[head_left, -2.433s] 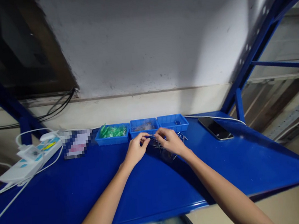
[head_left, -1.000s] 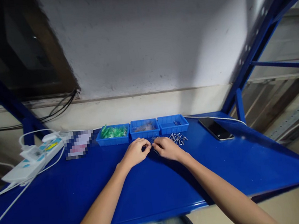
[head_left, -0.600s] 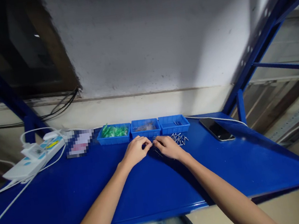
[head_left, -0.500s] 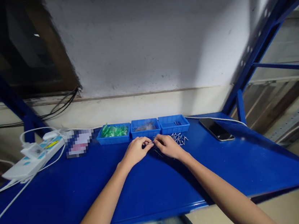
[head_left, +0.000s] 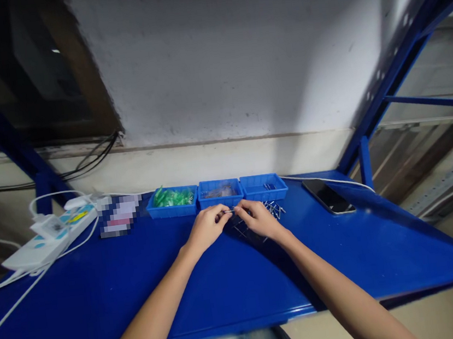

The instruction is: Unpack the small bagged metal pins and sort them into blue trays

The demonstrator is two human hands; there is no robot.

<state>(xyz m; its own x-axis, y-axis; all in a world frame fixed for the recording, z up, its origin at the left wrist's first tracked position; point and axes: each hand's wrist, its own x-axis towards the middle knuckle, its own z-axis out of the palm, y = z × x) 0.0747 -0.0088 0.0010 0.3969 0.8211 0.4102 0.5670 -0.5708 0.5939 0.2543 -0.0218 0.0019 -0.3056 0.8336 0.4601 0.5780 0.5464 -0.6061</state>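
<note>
White power strip [head_left: 59,238]: is lying slantwise at the far left of the blue table [head_left: 232,284], with a plugged-in adapter [head_left: 50,228] rising from it and white cables [head_left: 37,280] trailing over the tabletop.
Pixelated item [head_left: 120,215]: is resting flat just beside the strip, its details masked.
Left tray [head_left: 172,212]: is holding green packets [head_left: 172,197], some poking above the rim.
Left hand [head_left: 206,227]: is curling in front of the left and middle trays, thumb and forefinger pinching one end of a thin metal piece.
Middle tray [head_left: 221,201]: is standing in line between the other two, containing clear bags [head_left: 218,192] whose contents are too small to make out.
Thin metal piece [head_left: 229,211]: is spanning the gap between both hands' fingertips, roughly level, in front of the middle tray.
Right hand [head_left: 260,220]: is pinching the opposite end, fingers bent, partly covering the loose pieces behind it.
Right tray [head_left: 260,196]: is holding a few small dark pieces [head_left: 270,186] toward its right side.
Loose metal pieces [head_left: 276,209]: are lying crisscrossed on the table in front of the right tray; others are showing under the right hand.
Phone [head_left: 329,196]: is lying at an angle, dark screen up, well apart from the hands.
Blue upright [head_left: 365,162]: is standing beyond the phone.
</note>
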